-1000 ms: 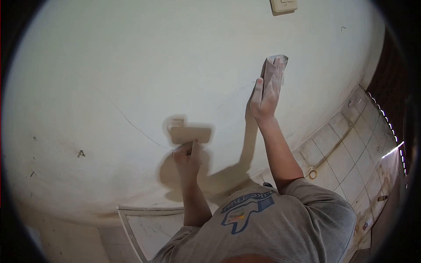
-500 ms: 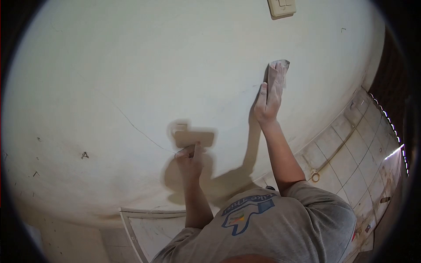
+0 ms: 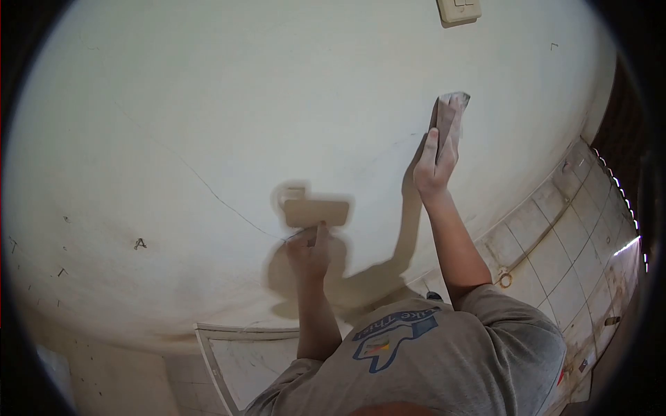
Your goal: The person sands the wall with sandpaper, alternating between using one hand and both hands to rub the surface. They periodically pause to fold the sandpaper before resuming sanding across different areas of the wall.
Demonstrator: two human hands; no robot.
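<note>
My right hand (image 3: 436,170) is raised against the pale wall, closed round a folded, dusty sheet that looks like sandpaper (image 3: 447,118). Its thumb lies along the left side and the fingers along the right, with the sheet's far end sticking out past them. Lower and to the left, my left hand (image 3: 309,253) is at the wall, its thumb pointing up and apart from the bent fingers. Nothing shows in it, though the fingertips are partly hidden. A thin crack (image 3: 222,201) in the wall runs down to this hand.
A switch plate (image 3: 459,10) is fixed at the top of the wall (image 3: 208,90). Shadows of my head and arm fall beside my hands. Stained tiles (image 3: 548,243) with a pipe and a ring lie to the right. A white frame (image 3: 243,331) stands below, and several chipped marks dot the left side.
The whole view has shifted slightly, so the wall features sit further right. My right hand keeps its grip on the sheet, its wrist a little turned. My left hand stays by the crack.
</note>
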